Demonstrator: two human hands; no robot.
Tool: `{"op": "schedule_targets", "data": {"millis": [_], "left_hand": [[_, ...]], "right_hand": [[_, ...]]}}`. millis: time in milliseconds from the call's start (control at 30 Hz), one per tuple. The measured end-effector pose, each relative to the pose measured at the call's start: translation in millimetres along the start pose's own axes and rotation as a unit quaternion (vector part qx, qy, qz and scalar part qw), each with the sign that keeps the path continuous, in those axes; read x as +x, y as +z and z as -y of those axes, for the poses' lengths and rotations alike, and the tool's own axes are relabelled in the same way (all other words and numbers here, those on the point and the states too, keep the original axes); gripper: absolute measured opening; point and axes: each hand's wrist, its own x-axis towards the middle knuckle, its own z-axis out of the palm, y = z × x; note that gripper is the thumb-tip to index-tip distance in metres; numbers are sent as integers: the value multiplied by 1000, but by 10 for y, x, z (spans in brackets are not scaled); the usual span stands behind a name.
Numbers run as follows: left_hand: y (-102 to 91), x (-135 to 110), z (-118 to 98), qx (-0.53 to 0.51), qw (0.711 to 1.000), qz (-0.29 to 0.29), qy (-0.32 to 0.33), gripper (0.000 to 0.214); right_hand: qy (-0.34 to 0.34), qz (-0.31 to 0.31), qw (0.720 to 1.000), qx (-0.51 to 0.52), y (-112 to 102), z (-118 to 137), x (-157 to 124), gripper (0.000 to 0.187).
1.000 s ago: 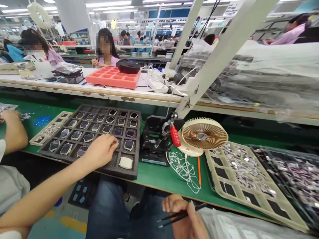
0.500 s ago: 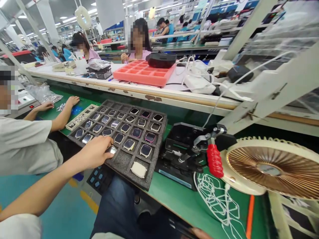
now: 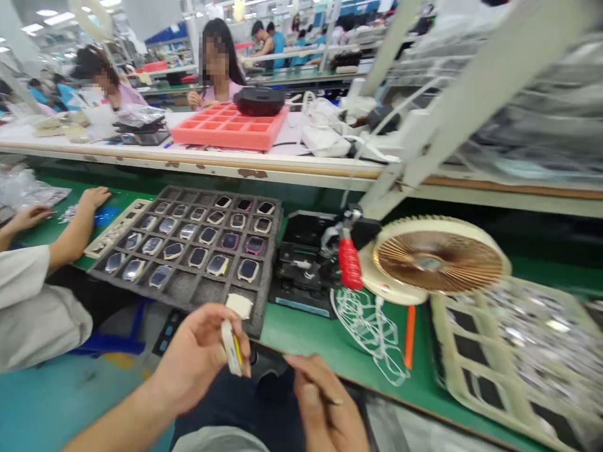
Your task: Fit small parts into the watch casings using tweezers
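Note:
My left hand (image 3: 198,358) is raised in front of my lap and pinches a small white watch case (image 3: 232,347) on edge between thumb and fingers. My right hand (image 3: 325,405) is closed beside it, just to the right, with thin black tweezers barely showing in its grip. Behind the hands lies a dark foam tray (image 3: 188,295) with rows of watch cases in its pockets; one white case (image 3: 239,305) lies face down in the near right pocket.
A black press jig (image 3: 306,263) with a red handle (image 3: 350,263) stands right of the tray. A round beige fan (image 3: 436,260), a white cord, an orange pen and a beige tray of small parts (image 3: 509,351) lie further right. A co-worker's arms (image 3: 70,229) rest at the left.
My left hand has lifted a watch case out of the foam tray and brought it toward me. My right hand has come up beside it. The view has swung back to the right.

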Motion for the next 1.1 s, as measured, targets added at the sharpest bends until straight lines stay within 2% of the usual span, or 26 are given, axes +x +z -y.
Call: {"op": "schedule_targets", "data": {"millis": [67,167,267,400,467,600,767,833,967,1100], "left_hand": [[185,-76,329,-38,998,-29,-46,35],[296,-162,616,-43,995,-73,-61,40],[289,-240,714,-22,994,-53,-97,45],[218,-287,720,40,989,0,-145,55],[174,-262,708,66,987,6,-148,53],[108,-179,709,44,987,28,-155,47],[75,-147,805,47,990,29,-131,48],[60,-144,853,46,990,26,-129,52],[14,-118,932,33,990,19,-137,51],[-24,-78,983,34,988,22,-148,45]], "right_hand": [[-87,49,993,-65,106,120,-9,40],[-146,39,982,-115,126,122,-34,46],[-175,10,974,-146,9,67,-93,54],[-208,8,958,-195,-167,42,-156,58],[-195,16,963,-187,-217,43,-174,56],[-128,31,983,-125,-227,78,-209,45],[28,-16,998,-59,-103,142,-217,16],[77,-35,996,-35,-56,138,-201,12],[115,-70,991,4,-43,111,-164,16],[120,-70,990,-32,-86,128,-135,14]]}}
